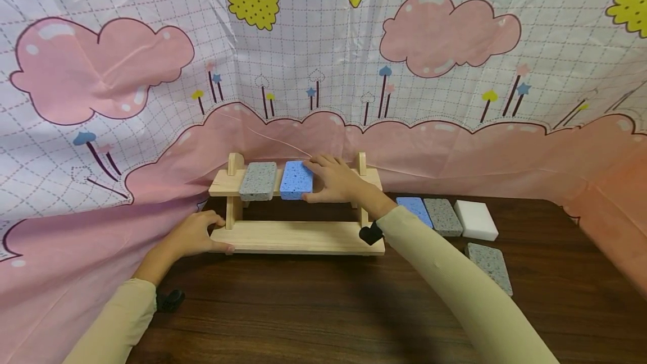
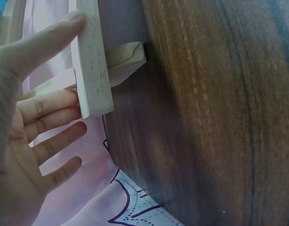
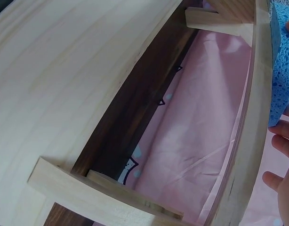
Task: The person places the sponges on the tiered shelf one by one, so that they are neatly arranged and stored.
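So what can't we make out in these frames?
- Held blue sponge, right corners: head view, behind right hand; right wrist view crops it at the right edge.
- Table blue sponge, near-left part: head view, behind right sleeve.
- Front grey sponge, near-left part: head view, same sleeve.

A creased cloth backdrop (image 1: 313, 38) bears printed pink clouds (image 1: 450, 32). Below it lies a dark wood-grain tabletop (image 1: 283, 313).
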Motion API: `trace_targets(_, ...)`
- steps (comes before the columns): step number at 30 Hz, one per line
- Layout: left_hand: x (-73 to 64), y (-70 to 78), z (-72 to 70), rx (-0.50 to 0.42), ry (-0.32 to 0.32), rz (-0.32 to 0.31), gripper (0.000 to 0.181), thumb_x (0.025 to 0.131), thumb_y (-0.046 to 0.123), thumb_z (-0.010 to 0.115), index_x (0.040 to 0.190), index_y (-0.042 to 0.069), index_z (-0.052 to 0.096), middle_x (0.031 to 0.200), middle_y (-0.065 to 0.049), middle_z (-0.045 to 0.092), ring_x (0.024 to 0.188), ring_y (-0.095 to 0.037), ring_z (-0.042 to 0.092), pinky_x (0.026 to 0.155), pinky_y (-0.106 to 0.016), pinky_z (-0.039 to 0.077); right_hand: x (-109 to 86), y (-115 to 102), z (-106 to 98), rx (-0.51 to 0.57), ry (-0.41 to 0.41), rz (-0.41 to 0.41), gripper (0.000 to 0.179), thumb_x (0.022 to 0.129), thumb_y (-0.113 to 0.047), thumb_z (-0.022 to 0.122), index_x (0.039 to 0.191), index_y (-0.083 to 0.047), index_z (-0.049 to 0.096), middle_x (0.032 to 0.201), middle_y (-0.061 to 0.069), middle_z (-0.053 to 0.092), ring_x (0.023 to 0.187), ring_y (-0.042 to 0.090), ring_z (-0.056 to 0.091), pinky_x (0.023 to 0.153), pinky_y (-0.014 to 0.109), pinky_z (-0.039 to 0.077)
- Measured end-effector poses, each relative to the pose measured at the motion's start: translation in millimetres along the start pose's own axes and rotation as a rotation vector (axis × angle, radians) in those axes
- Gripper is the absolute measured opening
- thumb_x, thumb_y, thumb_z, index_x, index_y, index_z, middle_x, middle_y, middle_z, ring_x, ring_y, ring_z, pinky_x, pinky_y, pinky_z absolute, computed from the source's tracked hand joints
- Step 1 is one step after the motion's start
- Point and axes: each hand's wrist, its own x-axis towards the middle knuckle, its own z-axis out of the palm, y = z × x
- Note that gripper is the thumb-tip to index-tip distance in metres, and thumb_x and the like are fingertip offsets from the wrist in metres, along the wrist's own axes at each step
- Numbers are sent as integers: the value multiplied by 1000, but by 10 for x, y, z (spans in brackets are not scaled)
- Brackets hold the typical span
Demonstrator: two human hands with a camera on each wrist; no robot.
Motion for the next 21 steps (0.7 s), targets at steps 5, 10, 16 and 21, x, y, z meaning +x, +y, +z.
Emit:
trace_targets(5, -2, 15, -10, -5, -5, -8, 73, 66, 58, 89, 110, 1, 75, 112, -14, 72, 103, -33, 68, 91, -51, 54, -9, 2, 8, -6, -9, 11, 96, 83, -68, 61, 157, -10, 40, 156, 12, 44, 149, 32, 34, 120, 64, 27)
trace_targets(10, -3, 21, -12, -4, 0, -3, 73, 66, 57, 89, 109, 0, 75, 111, -14, 72, 102, -33, 68, 91, -50, 54, -15, 11, 13, -11, -20, 20, 95, 84, -69, 61, 158, -12, 38, 158, 10, 43, 150, 31, 33, 121, 64, 26)
trace_targets(16, -4, 26, -18, -1, -9, -11, 74, 66, 59, 89, 110, 0, 74, 112, -14, 71, 104, -33, 68, 92, -51, 54, -22, 10, 10, 4, -23, 21, 95, 85, -68, 61, 158, -12, 38, 159, 12, 42, 151, 33, 32, 120, 65, 26)
trace_targets(21, 2, 45, -23, -1, -10, -8, 74, 66, 58, 89, 110, 0, 74, 113, -16, 72, 105, -34, 67, 93, -51, 53, -38, 8, 5, 4, -30, 20, 95, 86, -68, 61, 158, -12, 37, 160, 12, 40, 151, 31, 31, 121, 64, 26)
